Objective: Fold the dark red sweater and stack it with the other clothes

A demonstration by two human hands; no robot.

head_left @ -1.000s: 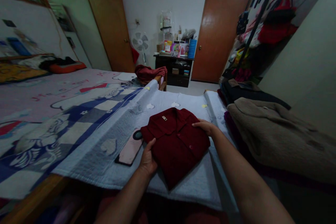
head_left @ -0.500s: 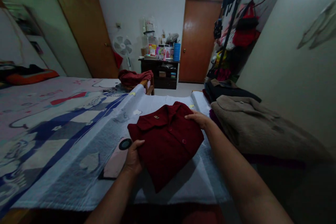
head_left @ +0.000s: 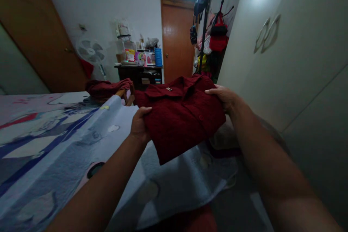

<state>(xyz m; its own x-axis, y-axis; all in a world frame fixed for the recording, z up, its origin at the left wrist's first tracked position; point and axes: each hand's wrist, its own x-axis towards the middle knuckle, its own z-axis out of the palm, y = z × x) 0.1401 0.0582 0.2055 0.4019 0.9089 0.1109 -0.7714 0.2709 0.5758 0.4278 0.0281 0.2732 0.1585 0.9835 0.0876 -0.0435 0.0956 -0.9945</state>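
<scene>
A folded dark red shirt (head_left: 182, 119) with a collar, a small label and buttons is held up in front of me. My left hand (head_left: 140, 125) grips its left edge, thumb on top and the other fingers hidden underneath. The right edge is in my right hand (head_left: 223, 96), with the thumb over the cloth near the collar. Below the shirt lies a light blue patterned cloth (head_left: 108, 141). A pink item with a dark round part (head_left: 95, 169) is partly covered by my left forearm.
Behind my right forearm is a brownish folded garment (head_left: 224, 136). A reddish cloth (head_left: 107, 90) hangs over a wooden post at the bed's corner. Farther back stand a fan (head_left: 91, 51) and a dark cabinet (head_left: 140, 74). A pale wardrobe (head_left: 299, 54) rises at the right.
The view has turned to the right. Both hands have lifted the red shirt higher, and it now hides part of the cabinet and the door's lower part.
</scene>
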